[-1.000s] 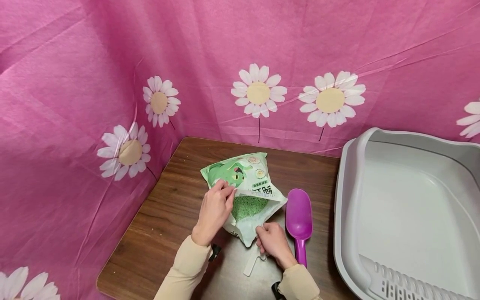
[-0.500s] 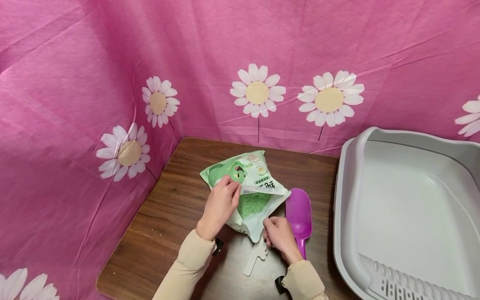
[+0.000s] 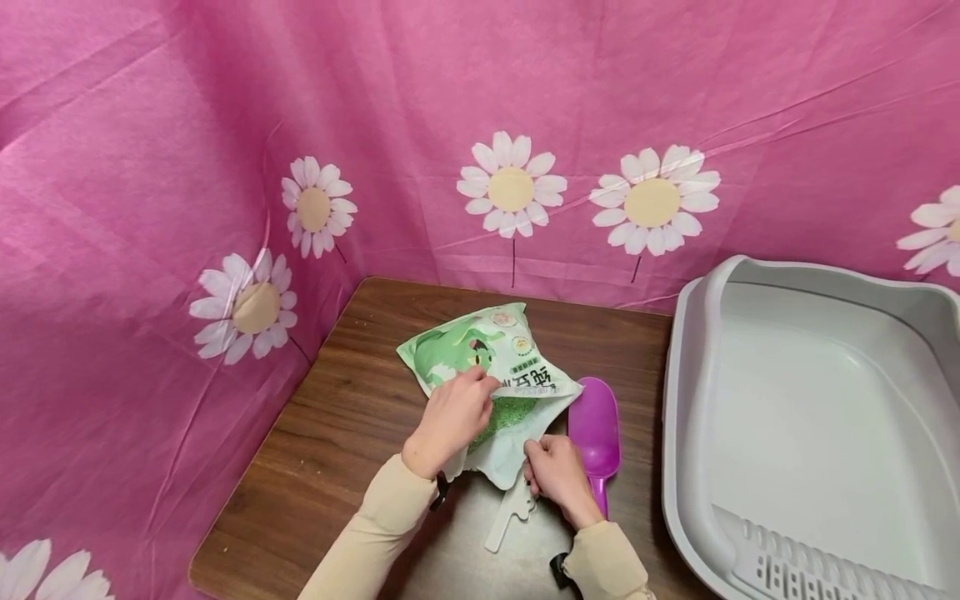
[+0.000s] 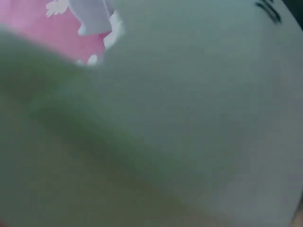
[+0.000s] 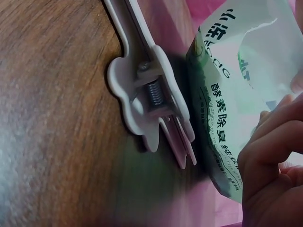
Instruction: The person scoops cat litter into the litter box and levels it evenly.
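A green and white bag of cat litter (image 3: 457,346) lies on the table with its mouth toward me. Green litter pellets (image 3: 510,414) show through the opening. My left hand (image 3: 456,417) pinches the upper edge of the mouth; in the left wrist view the bag's pale film (image 4: 189,94) fills most of the picture, blurred. With curled fingers my right hand (image 3: 557,473) pinches the near edge, also seen in the right wrist view, where the hand (image 5: 277,161) grips the film beside printed lettering. Just below the bag lies a white sealing clip (image 3: 510,517) with a metal spring.
Right of the bag a purple scoop (image 3: 595,429) lies with its handle toward me, partly behind my right hand. A large grey litter box (image 3: 678,467) stands further right. A pink daisy curtain (image 3: 405,125) closes off the back and left of the wooden table (image 3: 300,483).
Both hands have shifted a little to the right, drawing the bag's mouth with them. The upper edge has come down over the pellets, so less of them shows.
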A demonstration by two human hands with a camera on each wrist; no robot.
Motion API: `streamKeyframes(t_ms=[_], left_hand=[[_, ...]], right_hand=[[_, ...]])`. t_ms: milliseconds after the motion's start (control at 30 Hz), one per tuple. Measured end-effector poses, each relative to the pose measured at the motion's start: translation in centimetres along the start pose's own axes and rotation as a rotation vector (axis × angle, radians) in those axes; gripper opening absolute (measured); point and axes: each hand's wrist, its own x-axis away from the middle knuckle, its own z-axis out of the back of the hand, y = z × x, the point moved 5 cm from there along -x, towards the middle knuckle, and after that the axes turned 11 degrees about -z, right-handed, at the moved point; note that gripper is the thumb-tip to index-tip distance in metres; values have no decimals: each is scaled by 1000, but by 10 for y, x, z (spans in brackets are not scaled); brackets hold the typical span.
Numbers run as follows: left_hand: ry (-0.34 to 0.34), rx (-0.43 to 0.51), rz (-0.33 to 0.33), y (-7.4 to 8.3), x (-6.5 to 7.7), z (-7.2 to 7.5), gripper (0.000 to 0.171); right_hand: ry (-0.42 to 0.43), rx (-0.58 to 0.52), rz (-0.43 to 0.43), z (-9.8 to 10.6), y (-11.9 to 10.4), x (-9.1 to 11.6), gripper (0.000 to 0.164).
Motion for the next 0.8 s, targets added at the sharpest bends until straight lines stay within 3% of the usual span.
streamKeyframes(t_ms=[167, 433, 800], left_hand=[[-50, 37, -12, -2, -1, -3, 6], [91, 55, -31, -5, -2, 2, 17], [128, 177, -11, -11, -7, 8, 13]], right_hand=[[-1, -3, 4, 1, 1, 0, 21], [-1, 69, 38, -1, 6, 0, 22], [15, 226, 105, 1, 6, 6, 21]])
